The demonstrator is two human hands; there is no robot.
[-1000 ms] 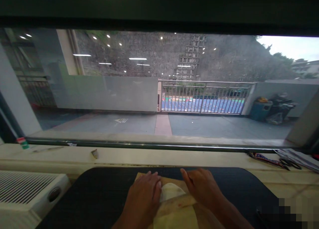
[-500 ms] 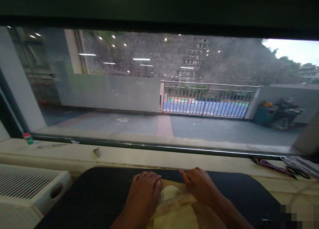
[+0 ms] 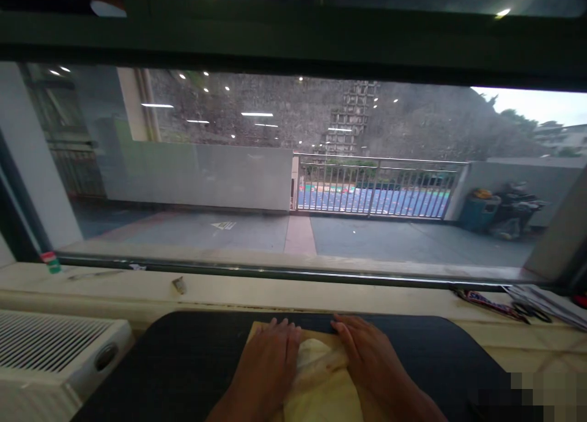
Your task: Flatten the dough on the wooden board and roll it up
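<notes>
A pale yellowish sheet, folded and crumpled (image 3: 318, 376), lies on a tan board (image 3: 257, 331) at the bottom centre, on top of a dark mat (image 3: 183, 361). My left hand (image 3: 268, 364) lies flat on the left side of the sheet, fingers stretched forward and together. My right hand (image 3: 367, 358) presses flat on its right side, fingers pointing to the far edge. Both hands rest on the sheet without gripping it. The near part of the sheet runs out of view at the bottom.
A white slatted heater (image 3: 46, 355) sits at the lower left. The light window sill (image 3: 229, 290) carries a small red-green object (image 3: 50, 262), a small scrap (image 3: 178, 284), and at the right a lanyard (image 3: 486, 303), scissors (image 3: 532, 312) and papers (image 3: 550, 303). A large window (image 3: 293, 171) lies behind.
My hands slid a little forward and closer to each other over the sheet, flattening it. The camera tilted slightly, so the scene shifted in the frame.
</notes>
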